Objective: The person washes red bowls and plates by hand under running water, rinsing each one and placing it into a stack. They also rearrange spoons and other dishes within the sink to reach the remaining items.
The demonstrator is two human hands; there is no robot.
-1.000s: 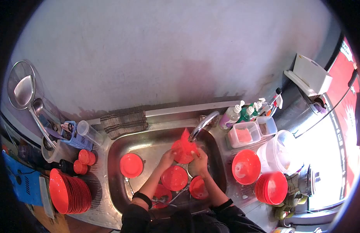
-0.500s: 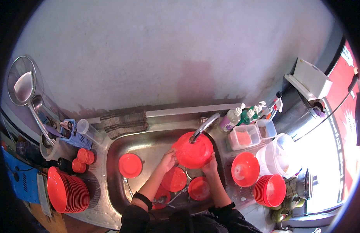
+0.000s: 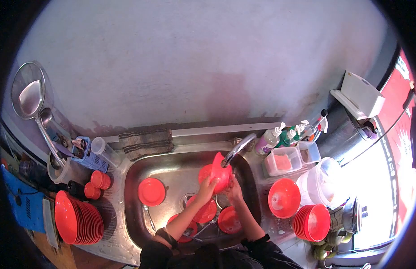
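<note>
Under the curved metal faucet (image 3: 239,149), a red bowl (image 3: 222,174) is tilted on its side. My left hand (image 3: 207,190) grips its left side, and my right hand (image 3: 235,188) holds its lower right edge. Behind the bowl, part of another red dish (image 3: 204,172) shows. Inside the steel sink (image 3: 170,169) a red plate (image 3: 151,191) lies at the left. More red dishes (image 3: 229,219) and some metal cutlery (image 3: 149,219) rest nearer my arms.
Stacked red bowls (image 3: 80,218) stand left of the sink. To the right are a red bowl (image 3: 284,197), another bowl stack (image 3: 312,223), plastic containers (image 3: 283,161) and pump bottles (image 3: 267,140). A striped cloth (image 3: 145,142) lies behind the sink.
The held bowl has turned from facing up to standing on its side. Both hands have drawn closer together around it, and a red dish behind it has come into view.
</note>
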